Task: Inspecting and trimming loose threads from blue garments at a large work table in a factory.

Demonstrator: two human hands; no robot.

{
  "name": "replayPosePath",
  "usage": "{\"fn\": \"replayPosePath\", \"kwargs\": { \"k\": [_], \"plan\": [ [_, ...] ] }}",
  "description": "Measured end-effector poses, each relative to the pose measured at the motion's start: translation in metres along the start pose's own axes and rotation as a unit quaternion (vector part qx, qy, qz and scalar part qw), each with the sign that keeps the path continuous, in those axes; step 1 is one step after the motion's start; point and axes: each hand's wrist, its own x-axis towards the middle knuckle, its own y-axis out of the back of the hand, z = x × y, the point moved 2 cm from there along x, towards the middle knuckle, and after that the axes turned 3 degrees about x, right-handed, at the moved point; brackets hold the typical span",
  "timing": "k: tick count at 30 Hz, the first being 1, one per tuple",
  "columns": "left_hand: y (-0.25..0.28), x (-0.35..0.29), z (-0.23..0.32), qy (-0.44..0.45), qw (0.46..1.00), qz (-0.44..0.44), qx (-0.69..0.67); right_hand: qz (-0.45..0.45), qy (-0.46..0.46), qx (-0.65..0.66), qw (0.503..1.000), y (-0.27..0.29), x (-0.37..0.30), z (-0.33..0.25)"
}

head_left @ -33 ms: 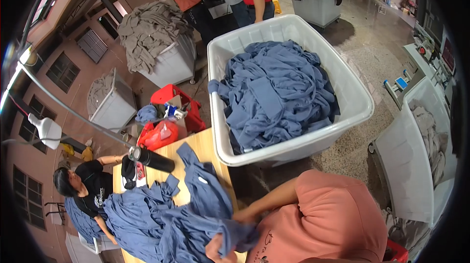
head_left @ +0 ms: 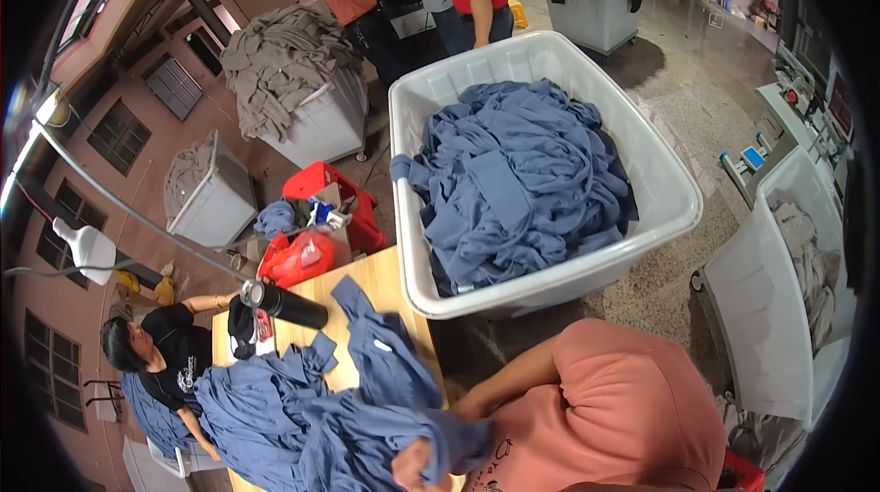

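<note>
A heap of blue fabric garments (head_left: 266, 410) covers the wooden table (head_left: 367, 270) at the lower left. My left hand (head_left: 414, 464), at the bottom of the picture, is closed on a blue garment (head_left: 454, 437) raised in front of my chest. My right hand (head_left: 469, 406) reaches in at the far side of that same garment; cloth and blur hide its fingers. A sleeve-like length of blue cloth with a small white tag (head_left: 383, 345) stretches from the heap toward the far table edge.
A large white bin (head_left: 674, 185) holding crumpled blue garments (head_left: 522, 180) stands beyond the table. On the table lies a black bottle (head_left: 289, 304) near a red bag (head_left: 307, 256). A co-worker (head_left: 165, 350) leans at the left edge. More loaded bins (head_left: 316, 125) and several people stand farther back.
Both my hands and the raised blue garment have shifted slightly right, toward my body. The co-worker and the bins look about the same.
</note>
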Motion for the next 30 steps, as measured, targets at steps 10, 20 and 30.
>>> {"fn": "replayPosePath", "kwargs": {
  "k": [10,20,30],
  "plan": [
    [-0.076,0.135,0.008,-0.206,0.955,-0.212,-0.005,0.496,0.062,0.157,0.852,0.219,-0.143,0.079],
    [-0.131,0.089,-0.097,0.384,0.889,-0.173,-0.18,0.568,-0.012,-0.139,0.811,0.172,-0.179,0.088],
    [-0.043,-0.021,-0.132,0.363,0.838,0.078,0.399,0.436,0.127,-0.254,0.854,0.15,-0.105,0.041]
  ]
}}
